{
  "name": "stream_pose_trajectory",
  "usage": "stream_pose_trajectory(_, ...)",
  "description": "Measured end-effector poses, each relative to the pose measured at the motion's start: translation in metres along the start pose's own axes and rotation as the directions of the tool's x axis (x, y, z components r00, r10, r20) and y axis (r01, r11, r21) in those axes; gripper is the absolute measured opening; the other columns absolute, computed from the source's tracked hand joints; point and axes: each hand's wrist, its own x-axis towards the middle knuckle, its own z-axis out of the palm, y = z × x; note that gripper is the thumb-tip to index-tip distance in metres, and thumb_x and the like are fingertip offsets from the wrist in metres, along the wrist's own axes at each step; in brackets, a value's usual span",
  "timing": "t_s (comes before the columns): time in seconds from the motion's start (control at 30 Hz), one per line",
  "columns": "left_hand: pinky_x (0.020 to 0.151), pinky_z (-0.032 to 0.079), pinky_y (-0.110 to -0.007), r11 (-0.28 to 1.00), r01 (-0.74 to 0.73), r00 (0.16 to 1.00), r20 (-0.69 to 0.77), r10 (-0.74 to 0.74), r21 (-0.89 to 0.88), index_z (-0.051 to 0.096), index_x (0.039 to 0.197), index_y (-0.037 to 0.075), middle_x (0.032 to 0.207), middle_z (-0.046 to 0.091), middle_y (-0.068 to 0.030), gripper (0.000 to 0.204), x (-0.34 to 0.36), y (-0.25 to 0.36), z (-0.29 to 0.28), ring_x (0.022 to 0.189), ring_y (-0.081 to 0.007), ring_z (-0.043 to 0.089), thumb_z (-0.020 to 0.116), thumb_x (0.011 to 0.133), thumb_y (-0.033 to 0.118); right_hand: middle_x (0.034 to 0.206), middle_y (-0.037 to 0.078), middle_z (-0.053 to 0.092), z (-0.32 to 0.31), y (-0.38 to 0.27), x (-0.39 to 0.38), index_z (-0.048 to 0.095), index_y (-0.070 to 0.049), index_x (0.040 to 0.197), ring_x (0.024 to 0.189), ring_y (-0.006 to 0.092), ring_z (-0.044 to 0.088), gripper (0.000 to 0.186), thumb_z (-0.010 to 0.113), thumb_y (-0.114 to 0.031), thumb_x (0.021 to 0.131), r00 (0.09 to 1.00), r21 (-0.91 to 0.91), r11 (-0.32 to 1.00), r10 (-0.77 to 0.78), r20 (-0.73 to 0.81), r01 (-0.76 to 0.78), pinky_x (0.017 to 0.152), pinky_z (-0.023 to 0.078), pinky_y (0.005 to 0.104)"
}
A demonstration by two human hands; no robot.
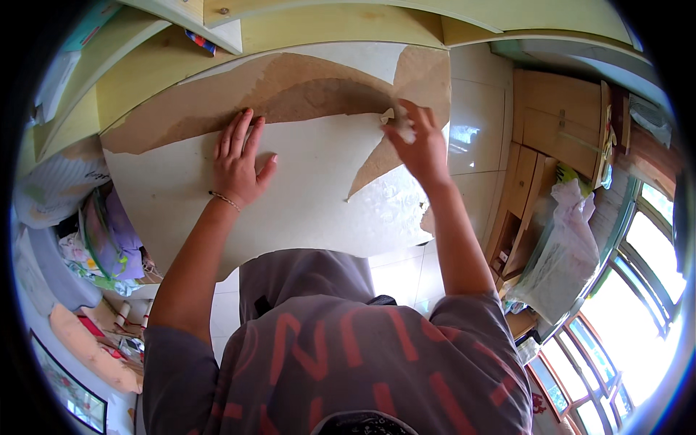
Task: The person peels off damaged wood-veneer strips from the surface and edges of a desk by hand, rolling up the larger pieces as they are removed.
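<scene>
A desk top (297,174) with a white surface layer spreads in front of me. Along its far side the layer is gone, leaving a brown patch (312,94) with a ragged edge, darker and damp-looking in its middle. My left hand (243,156) lies open on the white layer, fingertips at the brown edge. Over the right end of the patch, my right hand (419,141) is curled, thumb and fingers round a small pale thing blurred by motion; its kind does not show. A small whitish scrap (387,116) shows at its fingertips.
A pale yellow shelf unit (341,27) borders the far side. Bags and cloths (109,232) lie at the left. Wooden cabinets (554,116) and a clear plastic bag (558,246) stand at the right, beyond a strip of tiled floor (475,123), near bright windows (645,268).
</scene>
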Motion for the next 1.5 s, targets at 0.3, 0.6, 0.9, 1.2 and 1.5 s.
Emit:
stream_pose_trajectory(0.3,0.109,0.028,-0.047,1.000,-0.015,1.000,-0.009,0.016,0.018,0.043,0.139,0.008,0.148,0.035,-0.0114,0.063,0.001,-0.001,0.000,0.134,-0.0300,0.036,0.060,0.083,0.033,0.116,0.015,0.059,-0.041,0.072,0.013,0.064,-0.008,0.111,0.098,0.0276,0.061,0.027,0.060,-0.003,0.084,0.950,-0.760,0.630,-0.112,-0.293,-0.160,0.085,0.051,0.0382)
stream_pose_trajectory(0.6,0.109,0.028,-0.046,1.000,-0.021,1.000,-0.001,0.021,0.020,0.044,0.138,0.005,0.148,0.036,-0.0130,0.061,0.001,-0.001,-0.001,0.133,-0.0323,0.036,0.057,0.086,0.035,0.083,0.011,0.062,0.028,-0.003,-0.013,0.067,-0.005,0.085,0.081,0.0312,0.058,0.009,0.069,-0.005,0.077,0.991,0.009,0.998,0.063,-0.121,-0.062,0.074,0.048,0.0401)
stream_pose_trajectory(0.9,0.109,0.029,-0.045,1.000,-0.011,1.000,0.012,0.011,0.023,0.045,0.137,0.005,0.148,0.036,-0.0126,0.061,0.001,-0.002,-0.001,0.133,-0.0320,0.036,0.058,0.085,0.035,0.084,0.011,0.062,0.040,0.003,-0.007,0.066,-0.005,0.081,0.082,0.0322,0.059,0.005,0.069,-0.006,0.076,0.984,0.018,0.996,0.090,-0.152,-0.088,0.076,0.048,0.0401)
stream_pose_trajectory(1.2,0.109,0.028,-0.046,1.000,-0.019,1.000,0.010,0.018,0.020,0.044,0.139,0.006,0.148,0.035,-0.0122,0.062,0.001,-0.002,-0.001,0.134,-0.0318,0.036,0.058,0.085,0.035,0.082,0.013,0.060,0.037,-0.004,-0.013,0.058,-0.004,0.080,0.081,0.0342,0.057,0.004,0.058,0.000,0.080,0.998,-0.119,0.992,-0.045,-0.053,0.039,0.076,0.047,0.0421)
stream_pose_trajectory(1.5,0.110,0.027,-0.046,1.000,-0.004,1.000,0.008,0.004,0.007,0.044,0.138,0.007,0.148,0.035,-0.0111,0.062,0.000,-0.001,-0.001,0.135,-0.0308,0.035,0.059,0.085,0.034,0.087,0.015,0.060,0.036,-0.016,-0.012,0.054,-0.003,0.088,0.083,0.0345,0.057,0.006,0.058,-0.003,0.084,0.993,0.100,0.988,0.117,0.020,-0.118,0.075,0.047,0.0428)
